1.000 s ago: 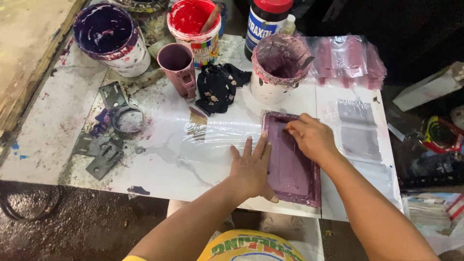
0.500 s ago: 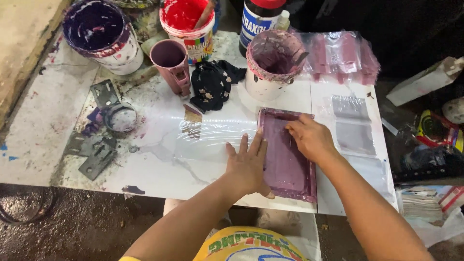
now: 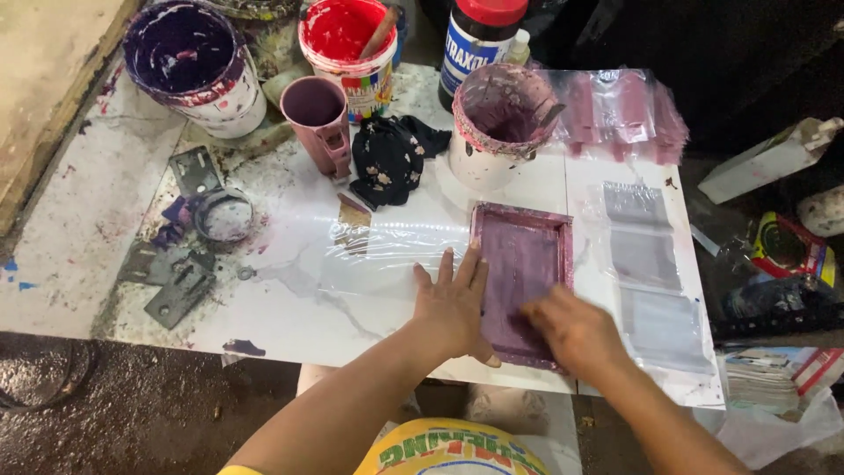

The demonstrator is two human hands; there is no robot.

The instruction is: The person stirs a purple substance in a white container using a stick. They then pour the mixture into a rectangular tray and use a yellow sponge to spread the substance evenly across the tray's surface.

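— Purple-stained, that small framed screen (image 3: pixel 520 281); where does it lie?
— Right of centre in the head view, flat on the white table (image 3: pixel 299 308), just below the mauve paint tub (image 3: pixel 501 123).
— And the hands?
— The left hand (image 3: pixel 453 303) lies flat, fingers spread apart, pressing the screen's left edge and the clear plastic sheet (image 3: pixel 387 246). The right hand (image 3: pixel 576 330) is on the screen's lower part, blurred; I cannot tell how its fingers sit.

right hand (image 3: pixel 576 332) slid from screen frame's (image 3: pixel 524 281) far end to near end, motion-blurred, left hand (image 3: pixel 454 303) unmoved
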